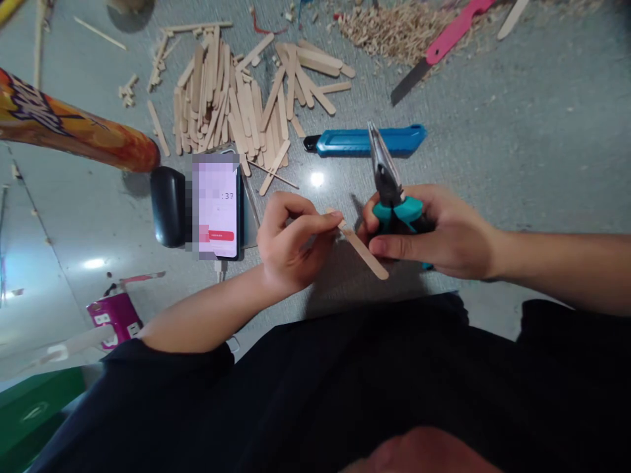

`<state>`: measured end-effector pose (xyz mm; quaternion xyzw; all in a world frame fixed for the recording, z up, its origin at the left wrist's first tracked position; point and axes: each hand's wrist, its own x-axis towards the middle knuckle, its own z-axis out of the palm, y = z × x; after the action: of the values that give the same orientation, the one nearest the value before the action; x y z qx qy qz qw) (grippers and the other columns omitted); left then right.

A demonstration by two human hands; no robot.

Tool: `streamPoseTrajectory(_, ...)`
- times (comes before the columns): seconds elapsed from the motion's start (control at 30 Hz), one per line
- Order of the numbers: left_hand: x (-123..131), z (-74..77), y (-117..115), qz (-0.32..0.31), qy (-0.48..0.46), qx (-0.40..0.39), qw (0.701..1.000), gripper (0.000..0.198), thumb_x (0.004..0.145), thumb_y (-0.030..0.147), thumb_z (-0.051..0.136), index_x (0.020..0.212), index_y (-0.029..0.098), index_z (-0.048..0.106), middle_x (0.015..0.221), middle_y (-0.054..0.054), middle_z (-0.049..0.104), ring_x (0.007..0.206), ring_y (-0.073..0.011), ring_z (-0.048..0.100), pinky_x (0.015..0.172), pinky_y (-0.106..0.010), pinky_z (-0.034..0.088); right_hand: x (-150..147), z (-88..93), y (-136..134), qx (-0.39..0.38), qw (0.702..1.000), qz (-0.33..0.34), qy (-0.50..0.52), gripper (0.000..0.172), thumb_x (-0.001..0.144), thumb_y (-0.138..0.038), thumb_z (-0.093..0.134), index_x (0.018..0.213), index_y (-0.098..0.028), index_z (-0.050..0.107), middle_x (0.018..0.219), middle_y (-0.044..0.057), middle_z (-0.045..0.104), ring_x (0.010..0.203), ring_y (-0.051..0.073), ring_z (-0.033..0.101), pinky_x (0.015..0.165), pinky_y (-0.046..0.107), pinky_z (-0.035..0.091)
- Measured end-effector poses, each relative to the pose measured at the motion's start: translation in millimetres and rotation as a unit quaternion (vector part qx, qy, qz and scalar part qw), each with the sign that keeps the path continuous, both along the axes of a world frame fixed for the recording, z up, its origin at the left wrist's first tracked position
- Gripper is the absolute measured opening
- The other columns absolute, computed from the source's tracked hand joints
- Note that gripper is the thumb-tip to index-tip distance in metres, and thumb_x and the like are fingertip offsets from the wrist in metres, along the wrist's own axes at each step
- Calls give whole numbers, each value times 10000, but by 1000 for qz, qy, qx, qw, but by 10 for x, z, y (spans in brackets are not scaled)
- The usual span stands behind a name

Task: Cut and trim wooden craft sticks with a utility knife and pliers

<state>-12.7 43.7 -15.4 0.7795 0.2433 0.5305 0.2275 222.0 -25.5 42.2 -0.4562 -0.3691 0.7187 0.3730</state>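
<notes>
My left hand (298, 246) pinches one end of a wooden craft stick (367, 255) between thumb and fingers. The stick slants down to the right, and a mark or cut seems to show near the pinched end. Wrapped round teal-and-black pliers (394, 207) is my right hand (438, 233), with its thumb close to the stick; I cannot tell if it touches. The pliers' jaws point up and away from the stick. Just beyond them lies a blue utility knife (340, 142). A big pile of craft sticks (211, 98) spreads out farther back.
Left of the hands lie a lit phone (217, 210) on a cable and a black mouse (167, 207). An orange can (73, 121) lies farther left. At the back right are a pink-handled saw (438, 49) and a heap of wood bits (394, 26).
</notes>
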Motion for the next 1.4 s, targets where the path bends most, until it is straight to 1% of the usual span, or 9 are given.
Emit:
streamPoseTrajectory(0.33, -9, -37, -42, -10, 6, 31, 999, 290, 970, 101, 863, 1189, 291, 860, 926, -6, 676, 760, -131, 616, 654, -283, 488, -31, -55, 13, -5, 1000, 2, -29, 388, 825, -450, 1082, 896, -312, 726, 842, -36, 791, 733, 232, 771, 687, 406, 641)
streamPoseTrajectory(0.43, -19, -1, -100, -48, -35, -119, 991, 309, 1021, 233, 885, 1303, 326, 798, 1047, -23, 745, 808, -147, 701, 735, -306, 582, -57, -49, 25, 31, 996, -50, -64, 433, 768, -400, 1106, 885, -325, 696, 816, -61, 769, 736, 220, 752, 738, 415, 630)
streamPoseTrajectory(0.57, -13, 57, -158, -189, -31, -438, 879, 393, 1044, 473, 921, 1285, 234, 723, 1068, -67, 858, 859, -171, 846, 777, -287, 666, -86, -34, 33, 98, 972, -133, -169, 398, 831, -472, 1051, 896, -343, 680, 905, -25, 781, 862, 260, 754, 901, 505, 669)
streamPoseTrajectory(0.63, 7, 82, -158, -216, -29, -518, 827, 498, 940, 496, 1027, 1231, 213, 739, 986, -62, 880, 866, -183, 869, 782, -267, 677, -108, -42, 31, 115, 961, -150, -203, 386, 859, -522, 1024, 911, -350, 683, 964, -4, 805, 928, 291, 770, 973, 557, 674)
streamPoseTrajectory(0.7, 30, 111, -149, -205, -36, -552, 807, 511, 865, 451, 1092, 1167, 213, 756, 925, -40, 879, 811, -170, 859, 750, -249, 668, -131, -57, 30, 133, 953, -148, -227, 388, 864, -549, 1012, 903, -347, 683, 970, 2, 810, 935, 302, 771, 981, 575, 669)
streamPoseTrajectory(1.0, 37, 179, -122, -84, -110, -472, 870, 359, 1070, 548, 878, 989, 228, 735, 701, 31, 663, 588, -108, 610, 587, -245, 491, 194, 104, 115, 171, 937, -34, -303, 198, 1021, -524, 843, 1100, -355, 776, 1059, 8, 826, 946, 292, 757, 896, 483, 609)
streamPoseTrajectory(1.2, 100, 164, -99, 27, -183, -400, 898, 363, 1110, 581, 786, 984, 270, 649, 683, 55, 475, 579, -119, 428, 533, -261, 374, 618, 172, 260, 183, 868, 61, -458, 271, 1003, -572, 816, 1124, -330, 825, 921, 45, 809, 765, 295, 698, 710, 466, 478)
streamPoseTrajectory(1.3, 90, 157, -108, 36, -175, -398, 900, 349, 1115, 584, 775, 1000, 272, 668, 701, 50, 456, 589, -121, 405, 541, -266, 363, 638, 155, 259, 173, 838, 134, -500, 321, 982, -596, 779, 1103, -305, 838, 903, 80, 830, 749, 329, 726, 677, 461, 460)
streamPoseTrajectory(1.4, 59, 157, -135, 12, -162, -423, 892, 348, 1104, 581, 803, 1002, 261, 714, 689, 49, 447, 576, -109, 372, 541, -265, 324, 566, 156, 220, 180, 838, 164, -488, 289, 1006, -589, 744, 1052, -316, 826, 882, 81, 825, 765, 333, 742, 679, 451, 454)
